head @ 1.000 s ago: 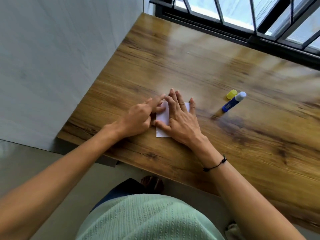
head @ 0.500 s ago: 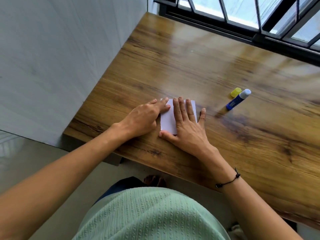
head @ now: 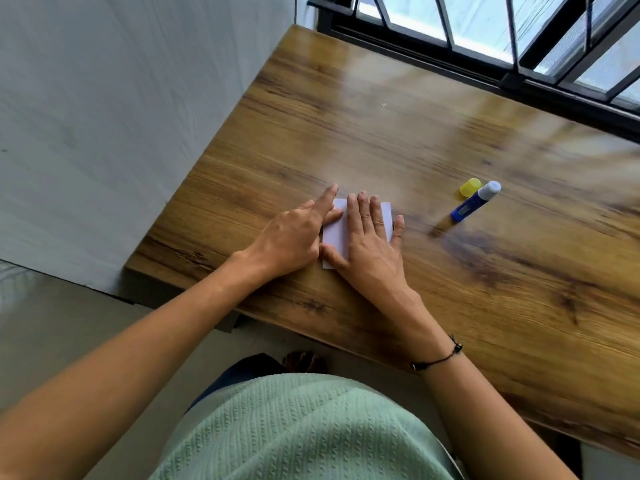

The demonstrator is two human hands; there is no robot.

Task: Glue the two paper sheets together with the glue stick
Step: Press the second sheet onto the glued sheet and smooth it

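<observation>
A small white paper (head: 336, 230) lies flat on the wooden table (head: 398, 140) near its left front corner. My right hand (head: 369, 244) rests palm down on it with fingers spread, covering most of the sheet. My left hand (head: 294, 233) sits at the paper's left edge, index finger stretched along that edge. I cannot tell two sheets apart; only one white rectangle shows. A blue glue stick (head: 475, 201) lies uncapped to the right, white tip pointing away, with its yellow cap (head: 470, 187) beside it.
A grey wall (head: 121, 116) runs along the table's left edge. A black-framed window with bars (head: 502, 39) lines the far edge. The table's front edge is close to my body, with floor below at left.
The camera view shifted slightly. My left index finger slid forward along the paper's left edge. My right hand stays flat on the paper.
</observation>
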